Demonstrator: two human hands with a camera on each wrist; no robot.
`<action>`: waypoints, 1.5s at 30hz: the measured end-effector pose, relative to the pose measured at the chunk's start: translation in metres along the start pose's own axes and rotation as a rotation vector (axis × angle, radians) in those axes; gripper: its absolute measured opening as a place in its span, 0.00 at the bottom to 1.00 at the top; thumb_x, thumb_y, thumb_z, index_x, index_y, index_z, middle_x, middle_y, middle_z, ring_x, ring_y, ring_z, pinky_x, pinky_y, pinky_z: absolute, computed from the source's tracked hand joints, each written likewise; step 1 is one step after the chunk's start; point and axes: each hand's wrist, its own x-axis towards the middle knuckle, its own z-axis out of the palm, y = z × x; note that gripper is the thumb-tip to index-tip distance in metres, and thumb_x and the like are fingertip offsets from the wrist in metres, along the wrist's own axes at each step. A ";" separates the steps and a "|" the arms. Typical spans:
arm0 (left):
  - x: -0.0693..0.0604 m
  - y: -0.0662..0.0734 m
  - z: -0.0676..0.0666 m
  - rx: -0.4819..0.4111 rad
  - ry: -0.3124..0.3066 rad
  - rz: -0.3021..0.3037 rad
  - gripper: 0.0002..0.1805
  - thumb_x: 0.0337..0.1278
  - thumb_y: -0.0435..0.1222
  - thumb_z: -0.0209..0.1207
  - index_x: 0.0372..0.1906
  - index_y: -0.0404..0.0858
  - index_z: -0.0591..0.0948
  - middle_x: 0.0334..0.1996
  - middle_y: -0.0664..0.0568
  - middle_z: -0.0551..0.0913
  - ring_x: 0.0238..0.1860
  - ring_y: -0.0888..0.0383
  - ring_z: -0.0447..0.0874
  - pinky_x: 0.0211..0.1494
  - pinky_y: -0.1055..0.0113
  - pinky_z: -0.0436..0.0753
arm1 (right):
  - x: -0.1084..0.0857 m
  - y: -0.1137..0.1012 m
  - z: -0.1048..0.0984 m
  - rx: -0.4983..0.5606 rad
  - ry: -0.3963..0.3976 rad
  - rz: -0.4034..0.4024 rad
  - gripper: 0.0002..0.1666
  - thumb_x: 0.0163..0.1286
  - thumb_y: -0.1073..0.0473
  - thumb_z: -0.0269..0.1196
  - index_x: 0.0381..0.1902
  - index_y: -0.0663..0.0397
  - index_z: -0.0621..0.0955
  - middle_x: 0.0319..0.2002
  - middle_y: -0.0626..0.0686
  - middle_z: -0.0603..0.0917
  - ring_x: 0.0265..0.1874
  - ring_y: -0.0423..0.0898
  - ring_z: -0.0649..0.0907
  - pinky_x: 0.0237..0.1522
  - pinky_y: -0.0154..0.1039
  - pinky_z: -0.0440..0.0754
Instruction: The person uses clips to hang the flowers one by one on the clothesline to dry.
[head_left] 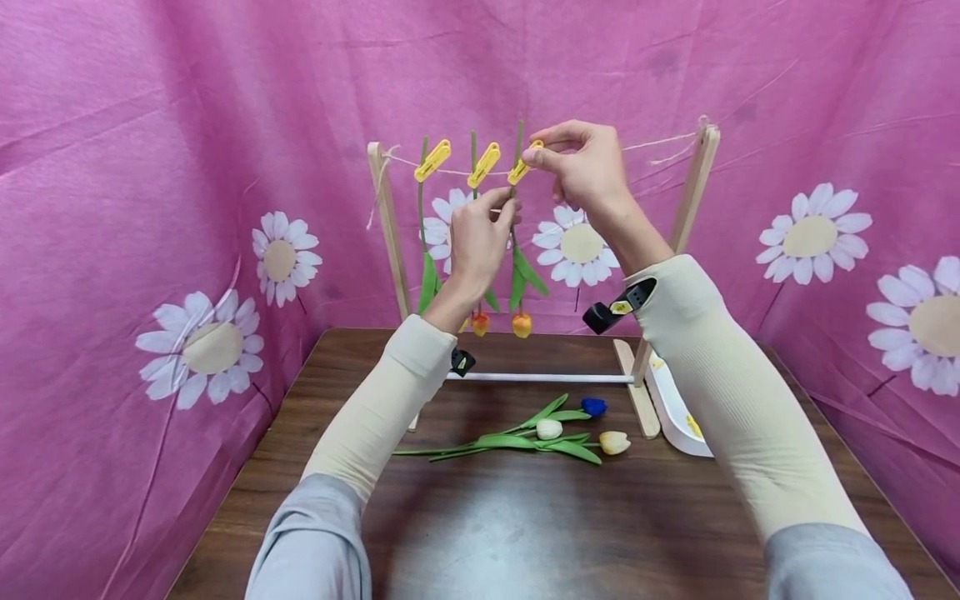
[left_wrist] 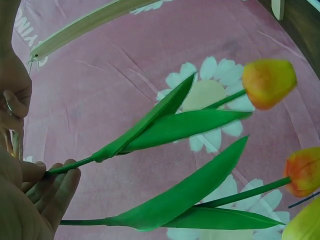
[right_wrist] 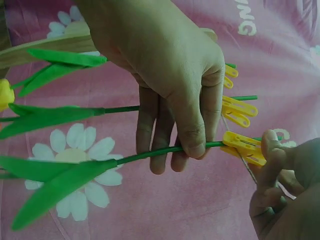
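Upside down on a string hang several artificial tulips, each stem clipped by a yellow clothespin. My left hand (head_left: pixel 482 236) pinches the stem of the rightmost orange-yellow tulip (head_left: pixel 522 325) between thumb and fingers, just below its clothespin (right_wrist: pixel 244 146). Thumb and fingers of my right hand (head_left: pixel 588 167) grip the handle end of that clothespin, whose jaws sit at the stem and string. To the left, two more clothespins, a middle one (head_left: pixel 483 164) and a left one (head_left: pixel 432 161), hold stems on the string. Part of the left tulips is hidden behind my left forearm.
Wooden posts, left (head_left: pixel 390 225) and right (head_left: pixel 693 187), carry the string, with a white rod (head_left: pixel 540 378) low between them. On the table lie a blue tulip (head_left: pixel 593 407), a white tulip (head_left: pixel 549 429) and a cream tulip (head_left: pixel 614 442). A white tray (head_left: pixel 670 408) holds yellow pieces.
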 end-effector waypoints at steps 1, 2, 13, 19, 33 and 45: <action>0.000 0.000 0.000 0.000 -0.001 -0.001 0.12 0.75 0.35 0.64 0.54 0.35 0.90 0.44 0.46 0.94 0.37 0.55 0.95 0.36 0.72 0.87 | 0.000 0.000 0.000 -0.018 -0.005 0.005 0.17 0.67 0.64 0.76 0.51 0.64 0.88 0.29 0.45 0.91 0.06 0.39 0.73 0.08 0.31 0.67; 0.000 0.000 0.000 -0.001 -0.002 -0.002 0.12 0.75 0.35 0.64 0.54 0.34 0.90 0.44 0.45 0.94 0.37 0.55 0.95 0.37 0.71 0.88 | 0.000 -0.001 0.000 -0.038 -0.011 0.007 0.19 0.67 0.63 0.76 0.54 0.64 0.87 0.30 0.44 0.91 0.07 0.39 0.74 0.09 0.31 0.68; 0.001 0.003 -0.004 0.017 -0.059 -0.029 0.15 0.74 0.36 0.65 0.58 0.34 0.87 0.48 0.45 0.94 0.44 0.53 0.95 0.47 0.68 0.91 | -0.011 0.000 -0.006 -0.124 0.011 -0.071 0.25 0.69 0.55 0.75 0.61 0.55 0.85 0.52 0.50 0.87 0.12 0.40 0.83 0.10 0.30 0.73; -0.012 0.006 -0.015 0.048 -0.105 0.019 0.18 0.74 0.32 0.63 0.63 0.30 0.84 0.55 0.40 0.91 0.52 0.50 0.94 0.57 0.66 0.90 | -0.025 0.002 -0.022 -0.108 0.067 -0.136 0.20 0.71 0.55 0.74 0.56 0.56 0.86 0.48 0.48 0.86 0.12 0.39 0.83 0.09 0.30 0.72; -0.073 -0.037 -0.052 -0.001 -0.319 0.140 0.10 0.71 0.28 0.59 0.48 0.31 0.88 0.37 0.43 0.91 0.35 0.52 0.89 0.43 0.61 0.89 | -0.070 0.038 -0.088 -0.195 0.123 -0.111 0.07 0.76 0.57 0.69 0.46 0.53 0.88 0.37 0.41 0.89 0.11 0.38 0.82 0.10 0.30 0.72; -0.118 -0.103 -0.079 -0.053 -0.645 -0.063 0.08 0.74 0.31 0.61 0.48 0.36 0.89 0.37 0.46 0.92 0.33 0.58 0.89 0.36 0.67 0.87 | -0.099 0.082 -0.156 -0.342 0.209 -0.013 0.12 0.80 0.50 0.64 0.42 0.52 0.88 0.28 0.31 0.88 0.10 0.36 0.80 0.10 0.30 0.72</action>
